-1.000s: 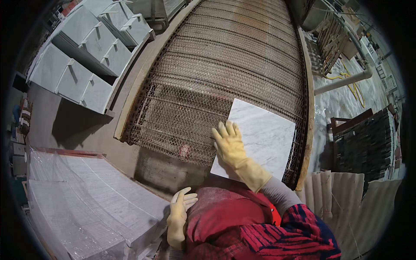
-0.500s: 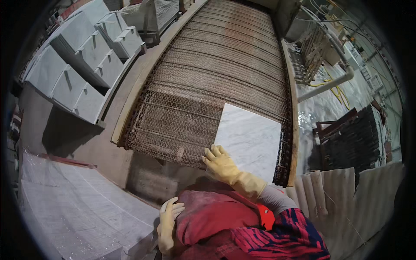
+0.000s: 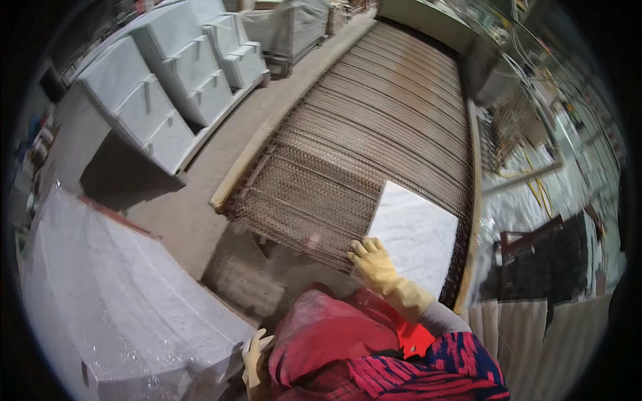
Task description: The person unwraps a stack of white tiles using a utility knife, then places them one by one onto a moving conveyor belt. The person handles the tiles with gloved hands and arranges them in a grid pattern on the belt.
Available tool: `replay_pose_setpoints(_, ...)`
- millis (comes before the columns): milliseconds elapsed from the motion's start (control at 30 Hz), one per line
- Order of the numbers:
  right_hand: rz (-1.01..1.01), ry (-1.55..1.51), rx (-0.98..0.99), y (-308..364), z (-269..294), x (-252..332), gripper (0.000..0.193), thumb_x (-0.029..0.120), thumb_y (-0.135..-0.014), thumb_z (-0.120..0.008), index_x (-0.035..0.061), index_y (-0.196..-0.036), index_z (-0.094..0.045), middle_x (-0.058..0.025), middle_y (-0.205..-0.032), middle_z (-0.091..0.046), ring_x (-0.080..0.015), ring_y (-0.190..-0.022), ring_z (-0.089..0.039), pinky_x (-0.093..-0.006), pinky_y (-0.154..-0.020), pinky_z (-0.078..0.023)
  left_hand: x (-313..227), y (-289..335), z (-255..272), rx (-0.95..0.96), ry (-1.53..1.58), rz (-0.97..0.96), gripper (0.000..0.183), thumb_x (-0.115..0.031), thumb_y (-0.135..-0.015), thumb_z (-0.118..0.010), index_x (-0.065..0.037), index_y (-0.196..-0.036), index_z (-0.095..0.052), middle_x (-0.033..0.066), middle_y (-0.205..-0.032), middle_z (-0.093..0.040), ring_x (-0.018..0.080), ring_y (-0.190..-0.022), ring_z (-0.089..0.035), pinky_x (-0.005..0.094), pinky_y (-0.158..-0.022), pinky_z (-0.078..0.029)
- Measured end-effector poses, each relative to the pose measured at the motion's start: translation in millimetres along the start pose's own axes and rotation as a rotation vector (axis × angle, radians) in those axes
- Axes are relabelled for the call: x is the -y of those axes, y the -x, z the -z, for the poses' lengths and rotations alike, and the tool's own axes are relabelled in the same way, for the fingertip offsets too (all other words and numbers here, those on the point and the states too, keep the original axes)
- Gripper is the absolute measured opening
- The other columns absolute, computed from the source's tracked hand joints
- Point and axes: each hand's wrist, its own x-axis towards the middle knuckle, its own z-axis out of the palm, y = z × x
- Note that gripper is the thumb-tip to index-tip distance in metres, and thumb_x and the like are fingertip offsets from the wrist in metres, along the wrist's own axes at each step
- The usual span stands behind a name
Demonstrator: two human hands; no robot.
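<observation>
A white, grey-veined stone slab (image 3: 418,230) lies flat on the near right part of a wire-mesh conveyor belt (image 3: 321,180). My right hand (image 3: 378,264), in a cream rubber glove, is at the slab's near left edge. Its fingers are apart and point away to the left; I cannot tell how firmly they touch the stone. Low in the view, my left hand (image 3: 254,361) wears a similar glove and hangs beside my red apron (image 3: 321,334). Its fingers are spread and nothing shows in them. The slab's near end is partly covered by my right arm.
A plastic-wrapped stack (image 3: 120,287) stands close on my left. Beyond it, pale slabs (image 3: 144,110) lean on a rack. Rails (image 3: 294,110) edge the belt. To the right are a dark slab stack (image 3: 552,260), corrugated sheeting (image 3: 521,334) and a yellow hose (image 3: 538,194).
The whole view has swung left, so the belt and slab appear farther right and lower. My right hand stays by the slab's edge; my left hand remains low beside the apron.
</observation>
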Motion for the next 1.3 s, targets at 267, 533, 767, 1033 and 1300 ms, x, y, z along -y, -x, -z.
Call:
replay_pose_setpoints(267,-0.024,-0.082,-0.084,5,-14,-12,0.039,0.019,-0.067,-0.078,0.0047,-0.102,-0.067,-0.0153,-0.11,-0.064,-0.0394,-0.106,-0.057,-0.0486,-0.096,-0.043,14,-10,-5,-0.218,0.59,0.317,0.032,-0.026,-0.1,-0.055,-0.003,-0.122,-0.063,0.015,-0.103,-0.071,0.0202,-0.091,-0.069,0.0289,-0.081,-0.053)
replay_pose_setpoints(533,0.309,-0.394,-0.276,-77,26,79,0.041,0.014,-0.073,-0.078,0.0035,-0.111,-0.067,-0.0174,-0.1,-0.07,-0.0381,-0.094,-0.065,-0.0459,-0.087,-0.051,-77,20,23,-0.615,0.194,-0.113,0.029,-0.025,-0.1,-0.056,-0.007,-0.12,-0.066,0.011,-0.106,-0.072,0.0204,-0.094,-0.069,0.0315,-0.083,-0.053)
replay_pose_setpoints(767,0.73,-0.548,-0.129,-148,130,266,0.043,0.024,-0.086,-0.071,0.0058,-0.123,-0.063,-0.0201,-0.114,-0.067,-0.0393,-0.112,-0.061,-0.0447,-0.098,-0.047,-87,55,56,-0.814,-0.066,-0.422,0.023,-0.017,-0.096,-0.061,-0.009,-0.117,-0.068,0.0123,-0.104,-0.073,0.0287,-0.095,-0.07,0.0364,-0.079,-0.054)
replay_pose_setpoints(1033,1.291,-0.628,-0.455,-172,243,447,0.049,0.029,-0.085,-0.069,-0.0023,-0.121,-0.058,-0.017,-0.108,-0.063,-0.0375,-0.097,-0.059,-0.0448,-0.085,-0.048,-47,111,64,-0.996,-0.126,-0.469,0.024,-0.016,-0.097,-0.057,-0.001,-0.112,-0.068,0.0186,-0.1,-0.072,0.0317,-0.095,-0.07,0.0396,-0.081,-0.054)
replay_pose_setpoints(1300,1.413,-0.262,-0.332,-200,225,518,0.058,0.044,-0.086,-0.067,-0.0001,-0.122,-0.058,-0.0159,-0.107,-0.063,-0.0343,-0.104,-0.058,-0.0435,-0.096,-0.045,5,141,68,-1.173,-0.13,-0.415,0.023,-0.015,-0.097,-0.058,-0.001,-0.109,-0.072,0.0144,-0.104,-0.073,0.0259,-0.094,-0.071,0.036,-0.083,-0.055)
